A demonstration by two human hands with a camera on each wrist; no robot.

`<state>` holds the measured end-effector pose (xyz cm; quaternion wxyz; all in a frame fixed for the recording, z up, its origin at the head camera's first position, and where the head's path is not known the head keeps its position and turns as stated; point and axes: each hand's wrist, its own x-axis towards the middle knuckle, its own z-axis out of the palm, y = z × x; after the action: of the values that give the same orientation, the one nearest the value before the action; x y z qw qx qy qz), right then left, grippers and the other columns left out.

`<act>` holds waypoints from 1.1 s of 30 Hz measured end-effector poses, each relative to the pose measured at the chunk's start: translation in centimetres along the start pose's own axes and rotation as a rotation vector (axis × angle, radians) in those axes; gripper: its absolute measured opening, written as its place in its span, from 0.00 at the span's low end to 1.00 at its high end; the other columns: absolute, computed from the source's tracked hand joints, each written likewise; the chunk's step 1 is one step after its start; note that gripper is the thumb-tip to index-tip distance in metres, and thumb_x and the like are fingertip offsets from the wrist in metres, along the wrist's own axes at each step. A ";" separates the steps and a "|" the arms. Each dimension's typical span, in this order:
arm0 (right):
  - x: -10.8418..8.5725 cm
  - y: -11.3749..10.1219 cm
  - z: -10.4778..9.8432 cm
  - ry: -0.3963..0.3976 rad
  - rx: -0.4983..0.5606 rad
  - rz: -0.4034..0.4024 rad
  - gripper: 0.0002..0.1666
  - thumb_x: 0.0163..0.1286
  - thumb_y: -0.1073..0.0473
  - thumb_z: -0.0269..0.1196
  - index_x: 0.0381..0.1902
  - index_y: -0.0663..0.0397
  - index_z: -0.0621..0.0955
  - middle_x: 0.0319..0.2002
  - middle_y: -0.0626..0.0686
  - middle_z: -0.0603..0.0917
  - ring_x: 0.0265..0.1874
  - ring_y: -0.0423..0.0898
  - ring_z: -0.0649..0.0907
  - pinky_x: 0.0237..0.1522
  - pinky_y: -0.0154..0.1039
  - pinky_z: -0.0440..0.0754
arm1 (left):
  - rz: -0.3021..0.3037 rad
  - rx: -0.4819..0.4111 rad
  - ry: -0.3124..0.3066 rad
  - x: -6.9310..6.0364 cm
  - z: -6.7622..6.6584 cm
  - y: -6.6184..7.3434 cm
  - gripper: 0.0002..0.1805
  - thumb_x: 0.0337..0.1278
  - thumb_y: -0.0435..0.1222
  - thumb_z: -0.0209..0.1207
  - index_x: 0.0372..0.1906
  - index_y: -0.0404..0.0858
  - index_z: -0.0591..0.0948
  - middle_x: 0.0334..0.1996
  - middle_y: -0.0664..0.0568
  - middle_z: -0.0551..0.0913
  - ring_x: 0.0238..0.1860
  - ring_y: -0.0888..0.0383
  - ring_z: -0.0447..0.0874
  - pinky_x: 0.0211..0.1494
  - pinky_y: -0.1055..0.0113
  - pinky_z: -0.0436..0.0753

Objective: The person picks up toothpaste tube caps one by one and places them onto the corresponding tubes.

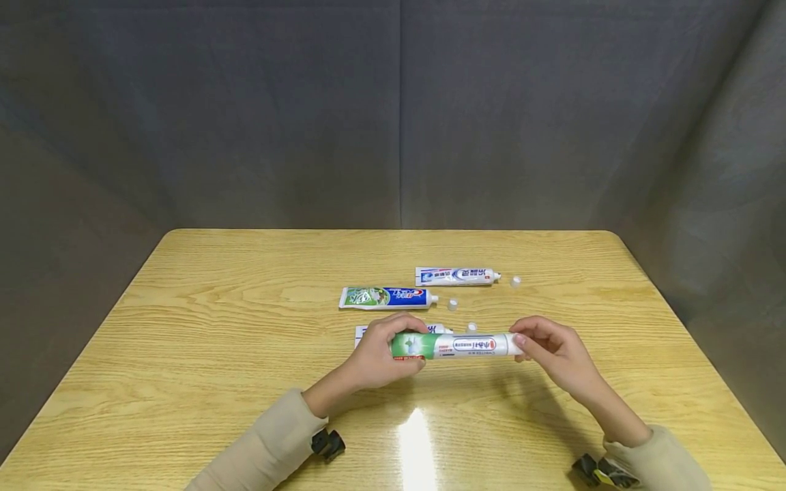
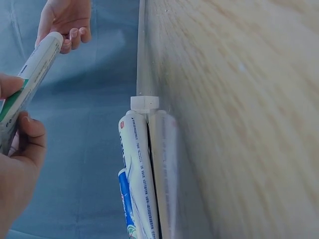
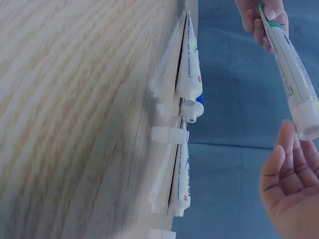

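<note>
Left hand [image 1: 382,354] and right hand [image 1: 559,354] share one toothpaste tube [image 1: 469,345], held raised and nearly level over the wooden counter [image 1: 215,327]. Seen from the head, the left hand grasps the green end, thumb on the near side and fingers over the far side, while the right hand pinches the white cap [image 1: 511,346] at the opposite end. Three more tubes lie on the counter, mouths toward the right: a far white tube [image 1: 457,276], a green and blue tube [image 1: 387,298], and a near white tube [image 1: 437,329] partly covered by the left hand and the held one. Just beside the mouths sit a far loose cap [image 1: 516,280], a middle loose cap [image 1: 453,304] and a near loose cap [image 1: 471,327]. Beige sleeves [image 1: 270,436] cover the forearms, and a grey curtain [image 1: 276,116] rises behind. From the left wrist, the left thumb and fingers curl round the tube, which slants toward the right hand beyond; a loose cap stands in front of a white tube's mouth on the counter. From the right wrist, the white cap sits on the tube at the right hand's fingertips, but the hand is cut off at the edge, so I cannot tell from there which of them bear on it. On the counter beside, lying tubes show their bare mouths, with two loose caps near them.
</note>
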<state>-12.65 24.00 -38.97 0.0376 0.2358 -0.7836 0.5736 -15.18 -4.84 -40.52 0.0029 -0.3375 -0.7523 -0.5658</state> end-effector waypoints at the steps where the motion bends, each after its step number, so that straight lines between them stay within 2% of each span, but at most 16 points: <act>1: 0.0 0.0 0.0 -0.005 0.007 -0.008 0.08 0.65 0.74 0.51 0.41 0.72 0.75 0.32 0.45 0.81 0.25 0.43 0.81 0.28 0.34 0.79 | -0.002 0.003 0.000 0.0 0.0 0.0 0.19 0.36 0.24 0.64 0.41 0.35 0.78 0.42 0.48 0.79 0.33 0.60 0.75 0.29 0.69 0.78; 5: -0.2 -0.1 0.0 -0.030 0.004 -0.051 0.13 0.59 0.77 0.57 0.43 0.68 0.75 0.34 0.47 0.81 0.27 0.42 0.80 0.29 0.33 0.77 | -0.014 0.009 0.004 -0.1 0.0 -0.1 0.19 0.36 0.25 0.64 0.41 0.36 0.78 0.41 0.49 0.79 0.33 0.59 0.75 0.29 0.69 0.78; 9: -0.4 -0.2 0.0 -0.035 -0.032 -0.052 0.18 0.54 0.78 0.62 0.43 0.65 0.75 0.35 0.46 0.80 0.27 0.40 0.79 0.28 0.33 0.77 | -0.026 0.009 0.004 -0.1 -0.1 0.0 0.19 0.36 0.25 0.64 0.42 0.37 0.78 0.42 0.49 0.79 0.34 0.59 0.75 0.29 0.69 0.78; 20: -0.3 -0.3 -0.2 -0.045 -0.043 0.030 0.13 0.55 0.76 0.62 0.40 0.69 0.77 0.32 0.46 0.81 0.27 0.40 0.79 0.26 0.36 0.78 | -0.013 0.023 -0.007 -0.1 -0.1 0.0 0.19 0.37 0.24 0.65 0.41 0.35 0.78 0.42 0.49 0.79 0.36 0.59 0.75 0.32 0.69 0.78; 27: -0.1 -0.5 -0.2 -0.053 -0.088 0.033 0.12 0.55 0.75 0.61 0.40 0.70 0.77 0.32 0.46 0.81 0.26 0.39 0.79 0.26 0.36 0.78 | 0.011 0.031 -0.015 0.0 -0.1 -0.1 0.19 0.36 0.24 0.66 0.41 0.35 0.79 0.41 0.48 0.79 0.36 0.58 0.75 0.32 0.69 0.78; 33: -0.3 -0.6 -0.2 -0.057 -0.096 0.058 0.11 0.57 0.73 0.61 0.40 0.70 0.77 0.33 0.47 0.81 0.29 0.39 0.80 0.28 0.36 0.79 | 0.023 0.033 -0.045 0.0 -0.2 -0.3 0.20 0.35 0.25 0.67 0.41 0.35 0.79 0.40 0.49 0.79 0.36 0.58 0.76 0.31 0.69 0.79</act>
<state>-12.22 24.15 -38.47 0.0098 0.2273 -0.8174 0.5292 -15.37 -5.05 -40.75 -0.0021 -0.3586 -0.7574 -0.5456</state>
